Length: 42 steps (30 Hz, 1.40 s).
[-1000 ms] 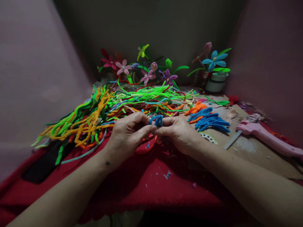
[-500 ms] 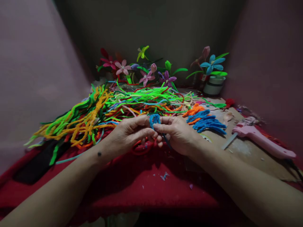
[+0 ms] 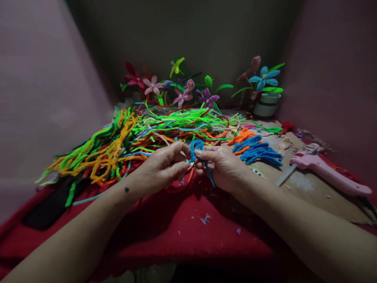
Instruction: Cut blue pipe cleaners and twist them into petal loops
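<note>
A blue pipe cleaner [image 3: 196,144], bent into a narrow loop, is held up between my two hands above the red cloth. My right hand [image 3: 222,163] pinches the loop between thumb and fingers, and a loose blue end hangs below those fingers. My left hand [image 3: 165,165] is curled at the loop's left side, its fingertips at the blue strand; the exact contact is partly hidden. Just under the hands lies a thing with a red curved handle [image 3: 191,179], mostly covered. Bent blue pipe cleaners [image 3: 257,152] and orange ones [image 3: 243,136] are piled right of my right hand.
Loose pipe cleaners [image 3: 188,120] in many colours spread behind the hands. Pipe-cleaner flowers [image 3: 207,98] stand at the back, near a jar [image 3: 267,105]. A pink glue gun [image 3: 326,171] lies on cardboard [image 3: 309,200] at right. A black flat object [image 3: 47,208] is at left.
The blue loop stands more open and slightly further right. My left thumb has drawn back from it, and the loose end shows more clearly below my right hand.
</note>
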{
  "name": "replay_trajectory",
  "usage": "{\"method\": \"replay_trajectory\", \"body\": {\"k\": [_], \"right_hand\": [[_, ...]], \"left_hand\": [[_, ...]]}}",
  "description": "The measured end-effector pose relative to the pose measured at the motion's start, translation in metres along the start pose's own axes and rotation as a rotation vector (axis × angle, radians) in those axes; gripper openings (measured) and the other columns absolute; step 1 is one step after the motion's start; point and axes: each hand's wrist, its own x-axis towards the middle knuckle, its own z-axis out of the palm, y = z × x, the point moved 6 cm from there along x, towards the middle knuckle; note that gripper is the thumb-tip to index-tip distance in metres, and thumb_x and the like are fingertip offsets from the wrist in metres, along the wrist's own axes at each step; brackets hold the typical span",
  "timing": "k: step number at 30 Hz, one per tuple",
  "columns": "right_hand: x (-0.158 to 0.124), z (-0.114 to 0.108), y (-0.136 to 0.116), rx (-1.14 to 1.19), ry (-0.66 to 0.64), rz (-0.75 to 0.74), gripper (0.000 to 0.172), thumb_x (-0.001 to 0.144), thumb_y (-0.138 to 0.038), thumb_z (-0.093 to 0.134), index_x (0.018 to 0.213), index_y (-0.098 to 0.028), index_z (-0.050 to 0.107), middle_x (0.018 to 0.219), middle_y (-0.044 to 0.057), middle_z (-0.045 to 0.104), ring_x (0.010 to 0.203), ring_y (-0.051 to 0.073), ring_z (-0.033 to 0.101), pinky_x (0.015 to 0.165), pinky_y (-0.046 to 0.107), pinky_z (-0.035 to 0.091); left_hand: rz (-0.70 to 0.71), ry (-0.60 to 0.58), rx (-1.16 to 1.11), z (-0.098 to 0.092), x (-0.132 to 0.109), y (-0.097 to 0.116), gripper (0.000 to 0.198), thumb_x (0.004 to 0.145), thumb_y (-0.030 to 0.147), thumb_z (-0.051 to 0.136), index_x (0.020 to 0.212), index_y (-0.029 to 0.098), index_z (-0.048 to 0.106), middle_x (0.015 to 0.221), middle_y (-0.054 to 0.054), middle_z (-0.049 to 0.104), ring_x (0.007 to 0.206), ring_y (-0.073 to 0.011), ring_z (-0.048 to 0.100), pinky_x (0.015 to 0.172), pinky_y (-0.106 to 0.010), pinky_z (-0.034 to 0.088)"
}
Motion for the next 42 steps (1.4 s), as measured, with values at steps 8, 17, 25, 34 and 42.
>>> {"method": "replay_trajectory", "body": {"k": [8,17,25,34,42], "right_hand": [[-0.003,-0.001,0.006,0.029,0.169,0.068,0.008,0.069,-0.008,0.059,0.062,-0.01,0.056,0.05,-0.001,0.053,0.04,0.005,0.046,0.039,0.016,0.038],[-0.001,0.002,0.013,0.046,0.061,0.111,0.006,0.07,-0.008,0.059,0.064,-0.01,0.057,0.052,-0.001,0.052,0.042,0.006,0.047,0.042,0.017,0.041],[-0.005,0.005,0.013,-0.059,0.055,0.226,0.015,0.077,-0.003,0.047,0.066,-0.01,0.055,0.051,0.002,0.056,0.041,0.011,0.054,0.043,0.024,0.048],[0.0,-0.004,0.006,-0.015,0.147,0.076,0.014,0.075,-0.004,0.05,0.064,-0.012,0.052,0.051,-0.001,0.053,0.041,0.008,0.051,0.041,0.019,0.047],[-0.004,-0.001,0.009,0.061,0.187,0.106,0.013,0.074,-0.008,0.055,0.063,-0.014,0.049,0.05,-0.002,0.049,0.044,0.006,0.047,0.041,0.016,0.042]], "left_hand": [[0.066,0.087,0.508,0.003,0.003,-0.004,0.006,0.081,0.02,0.044,0.086,0.017,0.045,0.065,0.003,0.046,0.055,-0.0092,0.04,0.052,-0.022,0.031],[0.092,0.202,0.724,0.006,0.004,-0.006,0.003,0.081,0.019,0.039,0.084,0.019,0.04,0.066,0.001,0.051,0.055,-0.0117,0.047,0.052,-0.023,0.033],[0.164,0.254,0.788,0.003,0.002,-0.007,0.011,0.078,0.016,0.041,0.068,0.018,0.045,0.056,0.003,0.044,0.048,-0.0081,0.038,0.048,-0.021,0.027],[0.051,0.208,0.486,-0.002,0.002,-0.006,0.013,0.078,0.021,0.048,0.069,0.015,0.056,0.059,0.002,0.051,0.052,-0.0077,0.043,0.05,-0.019,0.034],[-0.118,0.15,0.151,0.002,0.005,-0.012,0.012,0.073,0.027,0.056,0.071,0.015,0.059,0.052,0.004,0.045,0.043,-0.0051,0.034,0.039,-0.017,0.026]]}}
